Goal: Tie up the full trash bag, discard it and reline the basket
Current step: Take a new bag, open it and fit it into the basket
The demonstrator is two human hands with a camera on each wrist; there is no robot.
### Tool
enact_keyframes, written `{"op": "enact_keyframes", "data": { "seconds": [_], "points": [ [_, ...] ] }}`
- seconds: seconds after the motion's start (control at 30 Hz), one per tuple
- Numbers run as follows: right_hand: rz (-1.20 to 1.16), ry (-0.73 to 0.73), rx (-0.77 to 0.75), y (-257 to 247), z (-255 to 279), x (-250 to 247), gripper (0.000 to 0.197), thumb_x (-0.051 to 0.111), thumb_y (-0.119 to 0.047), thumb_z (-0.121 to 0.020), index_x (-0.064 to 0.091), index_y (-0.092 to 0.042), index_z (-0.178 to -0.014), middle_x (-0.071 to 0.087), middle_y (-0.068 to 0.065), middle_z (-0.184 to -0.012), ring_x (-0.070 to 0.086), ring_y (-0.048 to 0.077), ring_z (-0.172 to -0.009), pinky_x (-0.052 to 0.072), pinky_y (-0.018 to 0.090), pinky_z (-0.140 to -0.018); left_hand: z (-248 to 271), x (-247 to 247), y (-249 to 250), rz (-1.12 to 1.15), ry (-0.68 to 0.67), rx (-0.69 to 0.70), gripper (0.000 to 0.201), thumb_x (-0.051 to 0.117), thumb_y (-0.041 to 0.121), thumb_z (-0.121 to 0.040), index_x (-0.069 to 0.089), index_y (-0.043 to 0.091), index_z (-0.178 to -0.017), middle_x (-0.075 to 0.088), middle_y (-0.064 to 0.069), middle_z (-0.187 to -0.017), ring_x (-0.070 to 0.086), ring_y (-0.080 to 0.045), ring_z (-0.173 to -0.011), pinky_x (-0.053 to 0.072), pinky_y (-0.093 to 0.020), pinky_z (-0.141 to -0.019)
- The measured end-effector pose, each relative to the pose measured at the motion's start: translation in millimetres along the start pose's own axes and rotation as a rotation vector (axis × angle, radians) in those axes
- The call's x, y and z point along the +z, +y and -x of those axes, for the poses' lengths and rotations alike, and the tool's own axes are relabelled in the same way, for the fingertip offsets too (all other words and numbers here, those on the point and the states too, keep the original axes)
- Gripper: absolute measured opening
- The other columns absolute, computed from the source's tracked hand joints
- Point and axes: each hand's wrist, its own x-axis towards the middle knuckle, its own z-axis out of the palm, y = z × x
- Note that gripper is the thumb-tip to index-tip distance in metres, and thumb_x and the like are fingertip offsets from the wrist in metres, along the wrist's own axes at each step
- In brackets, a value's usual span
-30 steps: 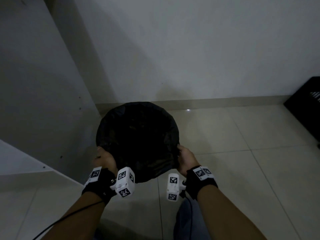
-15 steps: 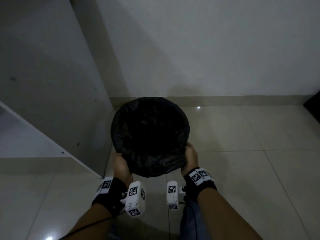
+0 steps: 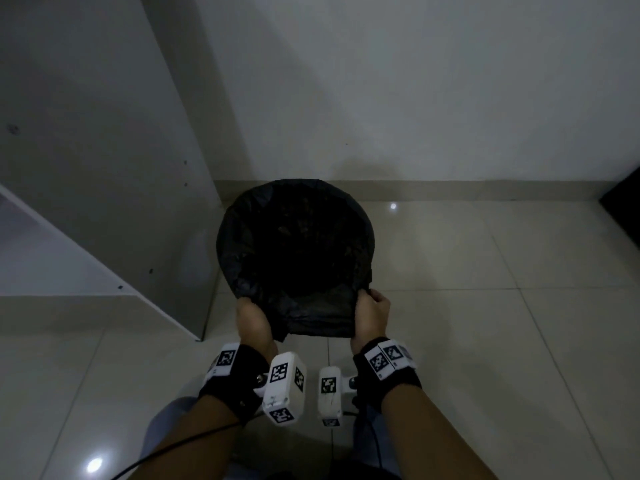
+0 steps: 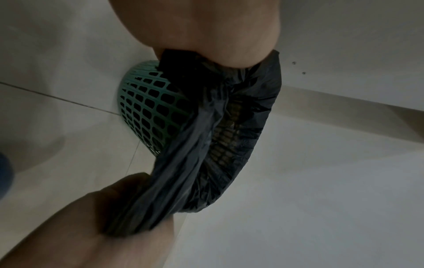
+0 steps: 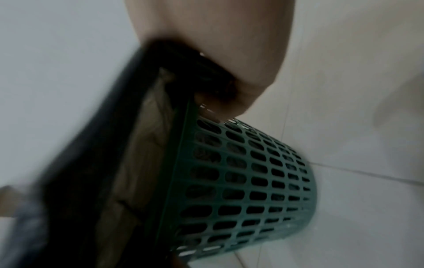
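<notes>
A black trash bag (image 3: pixel 294 251) lines a green lattice basket (image 5: pixel 247 183) that stands on the tiled floor by the wall. In the head view the bag's mouth gapes wide and dark, and its near hem is lifted off the rim. My left hand (image 3: pixel 251 318) grips the near-left hem, my right hand (image 3: pixel 370 315) grips the near-right hem. In the left wrist view the bag (image 4: pixel 206 137) stretches in a gathered band between both hands, with the basket (image 4: pixel 149 110) behind it. What the bag holds is too dark to make out.
A grey cabinet panel (image 3: pixel 104 150) stands close on the basket's left, its corner near my left hand. The white wall (image 3: pixel 415 81) and skirting run behind. A black object (image 3: pixel 623 202) sits at the far right edge. Pale floor tiles (image 3: pixel 485 323) spread to the right.
Both hands have moved from the basket's sides to the near hem and pulled it up off the rim. The head view has shifted, so the basket sits further right and higher.
</notes>
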Motion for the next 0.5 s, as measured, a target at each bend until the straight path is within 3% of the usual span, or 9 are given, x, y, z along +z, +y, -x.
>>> {"op": "enact_keyframes", "data": {
  "seconds": [0.03,0.1,0.17,0.2,0.23,0.27,0.33,0.43,0.5],
  "points": [
    [0.003,0.01,-0.02,4,3,-2,0.017,0.058,-0.012,-0.086,0.053,-0.009,-0.102,0.06,0.008,-0.095,0.06,0.027,-0.085,0.053,0.035,-0.076,-2,0,-2,-0.027,0.003,0.003,0.051,0.032,0.038,-0.101,0.053,0.01,-0.138,0.06,-0.015,-0.13,0.059,-0.037,-0.114,0.048,-0.051,-0.101],
    [0.14,0.037,-0.142,11,8,-4,0.012,0.061,-0.009,-0.09,0.058,-0.013,-0.101,0.065,0.01,-0.102,0.064,0.028,-0.093,0.056,0.04,-0.085,-4,-1,-5,-0.084,-0.004,0.005,0.048,0.039,0.033,-0.096,0.057,0.009,-0.133,0.061,-0.023,-0.125,0.062,-0.042,-0.107,0.055,-0.051,-0.09],
    [0.295,-0.019,-0.266,15,14,-3,0.006,0.062,-0.013,-0.091,0.067,-0.013,-0.095,0.069,0.007,-0.098,0.066,0.028,-0.093,0.057,0.039,-0.085,-1,-1,-6,-0.179,-0.001,0.034,0.045,0.043,0.021,-0.094,0.053,-0.001,-0.133,0.06,-0.034,-0.102,0.06,-0.05,-0.081,0.059,-0.045,-0.059],
    [0.372,-0.057,-0.303,16,14,-3,0.008,0.062,-0.015,-0.092,0.068,-0.011,-0.094,0.069,0.004,-0.094,0.066,0.027,-0.09,0.057,0.037,-0.082,5,1,-4,-0.227,-0.002,0.059,0.043,0.041,0.014,-0.096,0.048,-0.008,-0.132,0.056,-0.027,-0.082,0.054,-0.042,-0.063,0.052,-0.032,-0.044],
    [0.44,-0.092,-0.329,17,15,-2,0.009,0.061,-0.014,-0.092,0.068,-0.009,-0.094,0.069,0.004,-0.092,0.066,0.027,-0.089,0.056,0.036,-0.08,7,1,-5,-0.259,-0.015,0.072,0.039,0.04,0.01,-0.097,0.047,-0.011,-0.129,0.047,-0.016,-0.07,0.045,-0.029,-0.053,0.042,-0.024,-0.038],
    [0.506,-0.116,-0.35,17,16,-2,0.011,0.06,-0.012,-0.092,0.067,-0.004,-0.093,0.068,0.006,-0.092,0.065,0.028,-0.089,0.054,0.035,-0.078,9,1,-6,-0.288,-0.028,0.072,0.034,0.039,0.009,-0.098,0.049,-0.013,-0.122,0.039,-0.009,-0.065,0.037,-0.02,-0.051,0.034,-0.021,-0.039],
    [0.634,-0.104,-0.476,17,18,-2,0.015,0.062,-0.009,-0.088,0.066,0.005,-0.094,0.064,0.017,-0.102,0.061,0.034,-0.096,0.052,0.035,-0.081,13,3,-6,-0.318,-0.047,0.051,0.026,0.039,0.009,-0.098,0.053,-0.012,-0.103,0.032,-0.006,-0.063,0.031,-0.017,-0.05,0.028,-0.023,-0.044],
    [0.773,-0.047,-0.734,24,25,-4,0.019,0.072,-0.006,-0.08,0.063,0.002,-0.094,0.056,0.02,-0.111,0.055,0.034,-0.1,0.051,0.037,-0.087,17,5,-7,-0.328,-0.046,0.032,0.034,0.04,0.008,-0.098,0.047,-0.019,-0.117,0.033,-0.006,-0.06,0.03,-0.017,-0.049,0.027,-0.027,-0.047],
    [0.728,-0.06,-0.766,24,40,-5,0.022,0.067,0.0,-0.079,0.051,-0.008,-0.092,0.052,0.009,-0.097,0.051,0.021,-0.085,0.051,0.038,-0.075,19,5,-8,-0.34,-0.063,0.02,0.038,0.041,0.01,-0.099,0.046,-0.018,-0.124,0.042,-0.011,-0.063,0.036,-0.018,-0.051,0.032,-0.025,-0.047]
  ]
}}
